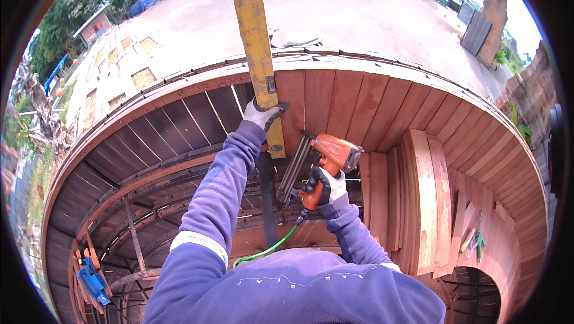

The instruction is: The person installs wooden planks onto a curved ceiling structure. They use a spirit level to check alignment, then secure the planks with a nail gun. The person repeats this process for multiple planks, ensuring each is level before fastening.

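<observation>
A long yellow spirit level (253, 31) lies across the curved wooden edge, pointing away from me. My left hand (260, 115), in a grey-and-black glove, is closed around it near its close end. My right hand (327, 186), gloved too, grips the handle of an orange nail gun (336, 150). The gun's long magazine slants down to the left, and its nose is beside the level, over the reddish wooden boards (335, 100). From the gun's handle a green air hose (272, 247) runs down toward my body.
Cut planks (418, 192) are stacked at right, with green-handled pliers (480, 241) nearby. A blue power tool (92, 281) sits at lower left. Left of the level, dark slats (146, 133) show gaps above a curved metal frame (134, 234). Paved ground (371, 13) stretches beyond the edge.
</observation>
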The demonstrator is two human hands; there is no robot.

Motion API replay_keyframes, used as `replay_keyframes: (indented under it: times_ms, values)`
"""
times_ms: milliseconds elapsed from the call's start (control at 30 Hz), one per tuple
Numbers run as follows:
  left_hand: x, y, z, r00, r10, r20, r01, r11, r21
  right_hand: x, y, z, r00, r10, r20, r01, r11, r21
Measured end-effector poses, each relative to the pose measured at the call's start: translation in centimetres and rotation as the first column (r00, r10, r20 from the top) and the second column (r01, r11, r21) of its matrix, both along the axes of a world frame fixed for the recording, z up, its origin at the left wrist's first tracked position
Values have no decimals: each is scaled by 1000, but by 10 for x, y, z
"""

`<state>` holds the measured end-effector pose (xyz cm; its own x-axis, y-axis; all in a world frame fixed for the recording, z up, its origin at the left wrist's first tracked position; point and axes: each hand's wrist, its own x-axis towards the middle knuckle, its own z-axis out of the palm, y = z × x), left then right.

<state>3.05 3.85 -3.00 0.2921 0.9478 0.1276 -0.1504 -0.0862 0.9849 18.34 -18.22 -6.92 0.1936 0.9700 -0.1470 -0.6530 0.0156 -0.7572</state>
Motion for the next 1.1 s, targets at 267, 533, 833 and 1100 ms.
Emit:
replay_keyframes:
  times_ms: [267,533,833,1100]
  values:
    - [1,-4,2,1000,9,-4,-9,1000,26,8,8,-13,1000,-20,6,20,999,35]
    - [-2,2,1,994,3,-108,-5,1000,-23,2,17,-40,991,-12,133,12,1000,-4]
    - [-4,4,-3,1000,-14,-17,13,1000,-20,-12,-8,19,959,-169,228,154,984,85]
    - [0,10,-10,998,-65,-7,65,998,22,-14,28,-43,520,-384,763,190,923,335]
